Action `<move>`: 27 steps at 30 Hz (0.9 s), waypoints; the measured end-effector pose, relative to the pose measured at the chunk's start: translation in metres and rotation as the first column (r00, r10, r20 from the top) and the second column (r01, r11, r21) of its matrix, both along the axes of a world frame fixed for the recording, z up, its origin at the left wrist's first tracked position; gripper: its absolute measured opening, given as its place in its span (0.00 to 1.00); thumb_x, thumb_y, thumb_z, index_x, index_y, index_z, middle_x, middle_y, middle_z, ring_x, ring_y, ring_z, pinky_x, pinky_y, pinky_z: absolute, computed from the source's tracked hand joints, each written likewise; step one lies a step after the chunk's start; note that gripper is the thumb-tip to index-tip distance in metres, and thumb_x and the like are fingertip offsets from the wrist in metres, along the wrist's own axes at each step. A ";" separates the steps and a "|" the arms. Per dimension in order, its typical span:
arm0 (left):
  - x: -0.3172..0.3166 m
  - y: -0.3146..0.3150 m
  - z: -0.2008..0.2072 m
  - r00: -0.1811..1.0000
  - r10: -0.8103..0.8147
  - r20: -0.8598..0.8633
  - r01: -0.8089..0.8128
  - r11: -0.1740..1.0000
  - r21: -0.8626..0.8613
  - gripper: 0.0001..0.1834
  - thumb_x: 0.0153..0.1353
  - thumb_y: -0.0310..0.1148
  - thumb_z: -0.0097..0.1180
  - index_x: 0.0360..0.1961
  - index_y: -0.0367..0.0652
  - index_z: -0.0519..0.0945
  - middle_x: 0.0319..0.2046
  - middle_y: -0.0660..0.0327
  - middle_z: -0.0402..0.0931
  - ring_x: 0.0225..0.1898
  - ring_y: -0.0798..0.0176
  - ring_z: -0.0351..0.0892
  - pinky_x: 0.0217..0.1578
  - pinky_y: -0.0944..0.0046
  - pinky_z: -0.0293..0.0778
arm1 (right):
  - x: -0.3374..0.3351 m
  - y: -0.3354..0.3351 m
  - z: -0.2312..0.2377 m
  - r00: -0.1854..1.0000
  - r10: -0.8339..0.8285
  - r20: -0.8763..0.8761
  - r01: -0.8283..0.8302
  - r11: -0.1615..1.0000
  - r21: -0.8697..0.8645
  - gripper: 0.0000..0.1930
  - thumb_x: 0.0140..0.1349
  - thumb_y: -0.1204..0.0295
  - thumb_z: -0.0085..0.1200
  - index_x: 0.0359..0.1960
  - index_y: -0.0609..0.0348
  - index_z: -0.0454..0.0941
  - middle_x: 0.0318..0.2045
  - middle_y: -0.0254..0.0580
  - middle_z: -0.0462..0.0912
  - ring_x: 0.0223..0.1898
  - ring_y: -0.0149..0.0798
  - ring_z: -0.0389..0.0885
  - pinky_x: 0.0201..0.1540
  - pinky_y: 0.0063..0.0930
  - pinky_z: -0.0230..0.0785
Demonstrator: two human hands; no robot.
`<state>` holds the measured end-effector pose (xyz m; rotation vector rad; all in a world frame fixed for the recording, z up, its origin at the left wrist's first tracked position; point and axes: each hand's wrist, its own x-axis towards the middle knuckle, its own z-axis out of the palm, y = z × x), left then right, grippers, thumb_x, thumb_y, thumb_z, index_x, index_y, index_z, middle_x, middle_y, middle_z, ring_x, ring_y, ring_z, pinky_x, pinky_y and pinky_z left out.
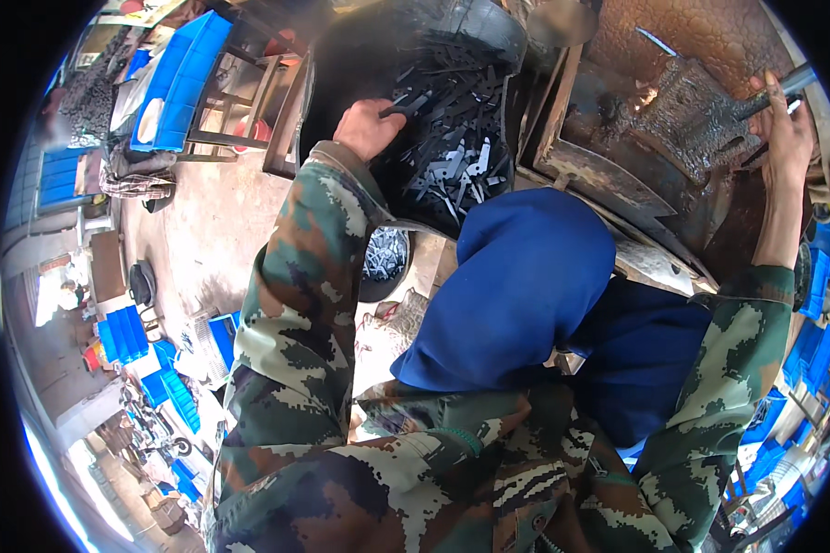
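Left hand point(367, 127), upper centre of frame, is reaching into a dark round tub point(341, 64) heaped with flat grey metal blanks point(447, 152); fingers are curling closed around one dark blank point(404, 108) at the pile's upper left edge. Right hand point(784, 129), far upper right, is wrapping shut around a grey metal handle point(776, 92) that is sticking out of a rusty brown machine point(682, 120). Camouflage sleeves point(295, 304) are running up from the lower edge. A blue cloth point(526, 286) is covering the lap, centre. Blue bins point(180, 78) are sitting upper left.
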<state>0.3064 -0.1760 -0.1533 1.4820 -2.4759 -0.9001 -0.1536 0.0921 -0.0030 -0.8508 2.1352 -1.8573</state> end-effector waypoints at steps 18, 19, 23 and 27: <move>0.017 0.001 0.012 0.996 0.016 -0.086 -0.022 0.998 -0.065 0.18 0.61 0.37 0.50 0.48 0.38 0.80 0.33 0.51 0.77 0.37 0.54 0.76 0.41 0.58 0.72 | 0.006 -0.005 0.003 1.000 -0.020 0.011 0.020 1.000 0.018 0.13 0.68 0.68 0.57 0.50 0.61 0.76 0.42 0.42 0.86 0.17 0.20 0.58 0.24 0.20 0.66; 0.016 0.001 0.015 0.985 0.032 -0.169 -0.051 0.993 -0.108 0.14 0.63 0.32 0.49 0.43 0.33 0.79 0.20 0.59 0.75 0.22 0.69 0.74 0.27 0.66 0.71 | 0.007 -0.006 0.003 1.000 -0.018 0.011 0.018 1.000 0.016 0.13 0.68 0.68 0.57 0.50 0.61 0.76 0.42 0.42 0.86 0.17 0.20 0.58 0.24 0.20 0.66; -0.027 0.037 0.077 0.894 0.313 -0.319 -0.107 0.843 0.527 0.11 0.65 0.34 0.46 0.40 0.37 0.74 0.18 0.70 0.63 0.14 0.77 0.56 0.15 0.72 0.52 | -0.001 0.003 0.002 1.000 -0.018 0.011 0.018 1.000 0.012 0.14 0.68 0.68 0.57 0.50 0.61 0.75 0.42 0.41 0.86 0.17 0.20 0.59 0.24 0.19 0.66; -0.037 0.057 0.094 0.699 0.382 -0.604 0.068 0.806 0.589 0.11 0.67 0.35 0.44 0.40 0.39 0.73 0.18 0.71 0.61 0.13 0.78 0.50 0.14 0.73 0.46 | 0.005 -0.002 0.002 1.000 -0.011 0.020 0.011 1.000 0.001 0.14 0.68 0.69 0.57 0.51 0.62 0.74 0.42 0.41 0.86 0.17 0.19 0.59 0.24 0.18 0.66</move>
